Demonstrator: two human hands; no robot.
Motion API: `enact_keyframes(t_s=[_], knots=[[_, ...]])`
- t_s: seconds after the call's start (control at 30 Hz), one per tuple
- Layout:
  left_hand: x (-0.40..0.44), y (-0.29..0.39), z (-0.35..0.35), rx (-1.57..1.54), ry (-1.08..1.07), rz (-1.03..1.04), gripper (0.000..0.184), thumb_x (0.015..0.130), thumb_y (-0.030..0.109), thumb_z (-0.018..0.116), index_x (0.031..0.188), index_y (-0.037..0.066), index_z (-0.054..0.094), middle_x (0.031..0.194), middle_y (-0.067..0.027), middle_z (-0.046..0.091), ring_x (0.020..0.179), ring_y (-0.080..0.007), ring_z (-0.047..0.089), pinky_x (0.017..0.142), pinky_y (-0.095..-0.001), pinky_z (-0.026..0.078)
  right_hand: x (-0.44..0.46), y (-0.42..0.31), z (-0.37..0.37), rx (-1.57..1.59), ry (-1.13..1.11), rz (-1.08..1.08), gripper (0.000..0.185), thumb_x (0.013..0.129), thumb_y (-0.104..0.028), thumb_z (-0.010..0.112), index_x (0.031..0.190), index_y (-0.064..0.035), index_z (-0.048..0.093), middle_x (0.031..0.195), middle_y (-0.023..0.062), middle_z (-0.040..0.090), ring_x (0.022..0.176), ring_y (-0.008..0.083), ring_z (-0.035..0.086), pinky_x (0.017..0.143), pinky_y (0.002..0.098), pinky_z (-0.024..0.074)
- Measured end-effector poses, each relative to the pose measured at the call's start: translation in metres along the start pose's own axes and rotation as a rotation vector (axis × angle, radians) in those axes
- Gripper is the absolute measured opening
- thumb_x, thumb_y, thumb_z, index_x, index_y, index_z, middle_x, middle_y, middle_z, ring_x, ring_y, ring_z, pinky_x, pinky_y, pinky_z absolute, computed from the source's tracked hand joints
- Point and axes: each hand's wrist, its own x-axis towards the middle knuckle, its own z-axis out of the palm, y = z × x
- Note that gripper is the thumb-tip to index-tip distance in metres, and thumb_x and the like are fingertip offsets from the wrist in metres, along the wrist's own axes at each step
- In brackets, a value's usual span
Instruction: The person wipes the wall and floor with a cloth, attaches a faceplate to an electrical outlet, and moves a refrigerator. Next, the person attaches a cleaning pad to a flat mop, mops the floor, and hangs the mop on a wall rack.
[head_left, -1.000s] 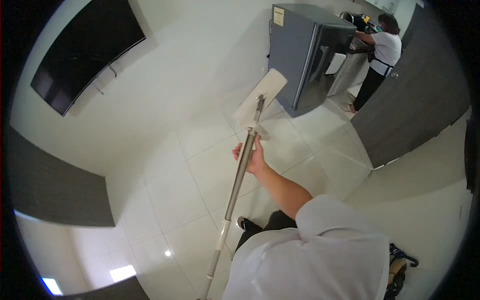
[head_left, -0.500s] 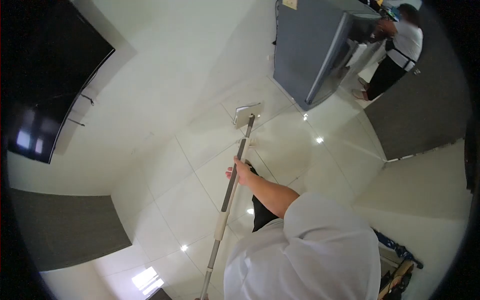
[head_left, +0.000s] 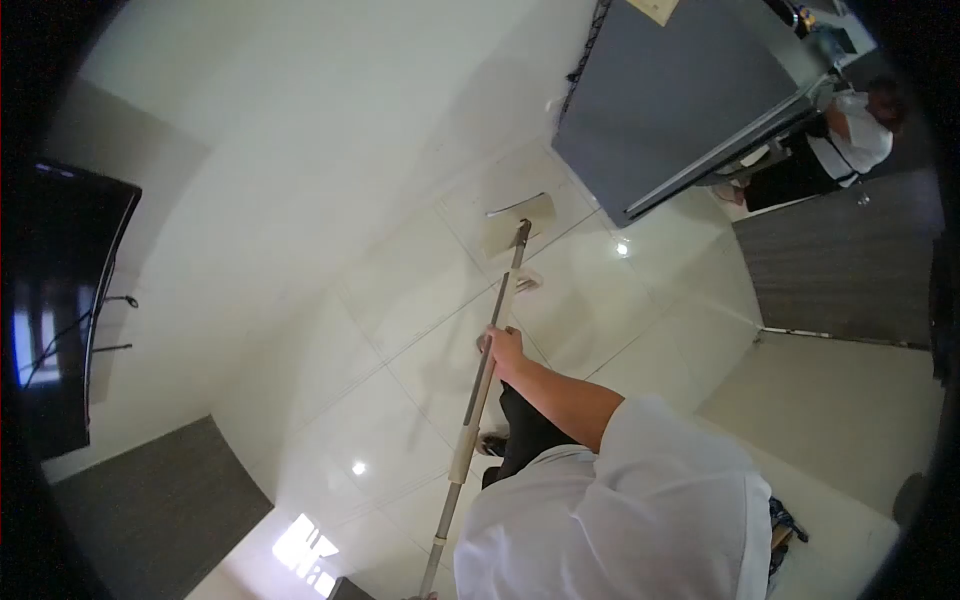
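My right hand (head_left: 505,351) is closed around the upper shaft of a long mop (head_left: 474,405) with a grey and cream pole. Its flat, pale head (head_left: 520,226) is at the far end of the pole, over the tiled floor near the fridge. A cream fitting (head_left: 525,281) sits on the pole below the head. At the bottom edge, only a sliver of my left hand (head_left: 431,596) shows, wrapped at the near end of the pole.
A grey fridge (head_left: 680,100) stands at the upper right, with another person (head_left: 850,140) behind it beside a dark door (head_left: 840,260). At left are a wall-mounted screen (head_left: 60,310) and a dark panel (head_left: 165,495). Glossy tiles (head_left: 400,400) cover the floor.
The mop head has come down from a raised, tilted position towards the floor. The view has turned, so the fridge looks larger and the screen has shifted left and down.
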Motion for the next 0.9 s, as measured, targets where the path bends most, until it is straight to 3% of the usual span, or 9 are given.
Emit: enact_keyframes(t_s=[0.03, 0.07, 0.13, 0.33, 0.4, 0.53, 0.6, 0.7, 0.9], knots=[[0.018, 0.017, -0.001, 0.252, -0.098, 0.123, 0.025, 0.079, 0.033, 0.077, 0.086, 0.01, 0.069, 0.085, -0.0133, 0.063, 0.07, -0.0314, 0.061, 0.061, -0.0445, 0.05, -0.005, -0.015, 0.008, 0.007, 0.016, -0.013, 0.045, 0.09, -0.018, 0.065, 0.119, 0.0036, 0.038, 0.095, 0.0177, 0.055, 0.076, 0.0289, 0.059, 0.065, 0.044, 0.0545], [0.027, 0.013, 0.005, 0.162, -0.258, 0.1, 0.026, 0.08, 0.034, 0.076, 0.087, 0.011, 0.07, 0.093, -0.0122, 0.064, 0.073, -0.0309, 0.062, 0.061, -0.0436, 0.051, -0.009, -0.03, 0.012, -0.133, 0.133, 0.004, 0.05, 0.084, -0.013, 0.068, 0.119, 0.005, 0.037, 0.094, 0.0178, 0.055, 0.076, 0.0294, 0.059, 0.065, 0.0448, 0.0544], [0.047, -0.005, 0.025, 0.143, -0.331, 0.139, 0.026, 0.079, 0.034, 0.077, 0.088, 0.011, 0.069, 0.092, -0.0123, 0.065, 0.073, -0.031, 0.062, 0.062, -0.0437, 0.051, -0.008, -0.047, 0.016, -0.261, 0.259, 0.018, 0.055, 0.079, -0.007, 0.071, 0.12, 0.0063, 0.036, 0.093, 0.0179, 0.055, 0.075, 0.0299, 0.059, 0.065, 0.0456, 0.0544], [0.083, -0.054, 0.052, 0.128, -0.349, 0.262, 0.026, 0.077, 0.031, 0.077, 0.091, 0.01, 0.069, 0.09, -0.0123, 0.065, 0.075, -0.0314, 0.062, 0.064, -0.0441, 0.05, 0.01, -0.045, 0.011, -0.477, 0.144, -0.119, 0.062, 0.076, -0.005, 0.07, 0.124, 0.0055, 0.033, 0.098, 0.0219, 0.055, 0.083, 0.0325, 0.062, 0.06, 0.0482, 0.0541], [0.087, -0.068, 0.056, 0.118, -0.339, 0.278, 0.027, 0.077, 0.031, 0.077, 0.091, 0.01, 0.069, 0.089, -0.0124, 0.065, 0.075, -0.0315, 0.063, 0.064, -0.0442, 0.05, 0.009, -0.031, 0.019, -0.52, 0.343, -0.155, 0.062, 0.077, -0.005, 0.068, 0.125, 0.0048, 0.03, 0.098, 0.0239, 0.056, 0.083, 0.033, 0.063, 0.057, 0.0487, 0.0534], [0.09, -0.098, 0.06, 0.113, -0.329, 0.309, 0.028, 0.076, 0.029, 0.077, 0.093, 0.01, 0.068, 0.088, -0.0124, 0.065, 0.076, -0.0317, 0.063, 0.066, -0.0444, 0.05, 0.014, 0.007, 0.012, -0.467, 0.3, -0.107, 0.062, 0.077, -0.001, 0.065, 0.125, 0.0042, 0.026, 0.097, 0.0243, 0.057, 0.08, 0.0311, 0.064, 0.055, 0.0462, 0.0528], [0.088, -0.112, 0.059, 0.114, -0.326, 0.317, 0.028, 0.075, 0.028, 0.077, 0.094, 0.009, 0.068, 0.087, -0.0124, 0.065, 0.077, -0.0318, 0.063, 0.066, -0.0446, 0.05, 0.003, 0.025, 0.009, -0.623, 0.312, -0.252, 0.063, 0.076, 0.005, 0.064, 0.123, 0.0029, 0.023, 0.094, 0.0225, 0.057, 0.075, 0.0277, 0.063, 0.055, 0.0428, 0.0525], [0.082, -0.126, 0.06, 0.112, -0.312, 0.313, 0.029, 0.074, 0.027, 0.077, 0.095, 0.009, 0.068, 0.086, -0.0125, 0.065, 0.078, -0.0319, 0.063, 0.067, -0.0447, 0.05, -0.003, 0.036, 0.008, -0.473, 0.273, -0.082, 0.065, 0.076, 0.006, 0.065, 0.125, 0.0027, 0.023, 0.094, 0.0225, 0.057, 0.078, 0.0281, 0.063, 0.058, 0.0409, 0.0528], [0.061, -0.148, 0.055, 0.138, -0.285, 0.3, 0.032, 0.072, 0.025, 0.077, 0.098, 0.009, 0.068, 0.084, -0.0125, 0.066, 0.079, -0.0323, 0.063, 0.069, -0.0451, 0.05, -0.033, 0.053, 0.001, -0.571, 0.144, -0.134, 0.072, 0.076, 0.002, 0.067, 0.131, 0.0027, 0.02, 0.1, 0.0219, 0.055, 0.081, 0.0295, 0.062, 0.063, 0.0434, 0.0527]])
